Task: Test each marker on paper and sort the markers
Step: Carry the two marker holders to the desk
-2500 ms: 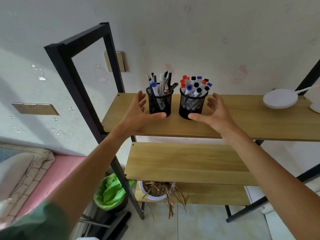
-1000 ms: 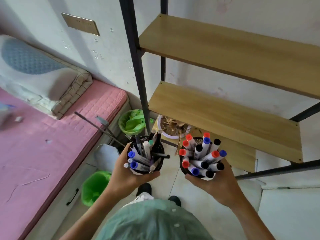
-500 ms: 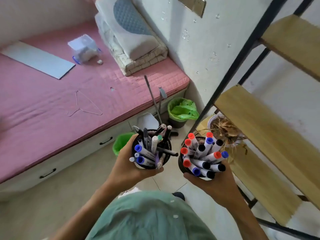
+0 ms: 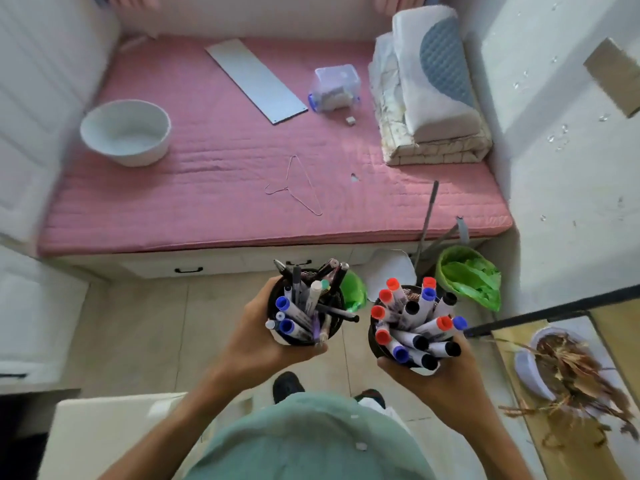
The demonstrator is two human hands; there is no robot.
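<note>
Carrying two black mesh pen cups at waist height, a person stands facing a pink bed (image 4: 221, 188), markers not yet tested. The left hand (image 4: 258, 342) grips the left cup (image 4: 306, 306), its fingers curled round the wall, a mix of blue-capped markers and thin dark pens bristling from it. The right hand (image 4: 427, 377) cradles the right cup (image 4: 408, 336) from below, fingers wrapped under its base; red, blue and black caps fan out of it. Judging by the scene, this is the fetching stage: both cups need setting down on a flat surface, and paper must be found before any marker is uncapped. A grey flat sheet (image 4: 255, 79) lies on the bed, though whether it is paper cannot be told. Also on the bed are a white bowl (image 4: 125, 133), a clear plastic box (image 4: 335, 87) and a wire hanger (image 4: 298, 188). Most fingertips are hidden behind the cups, and motion blur smears the frame's edges.
</note>
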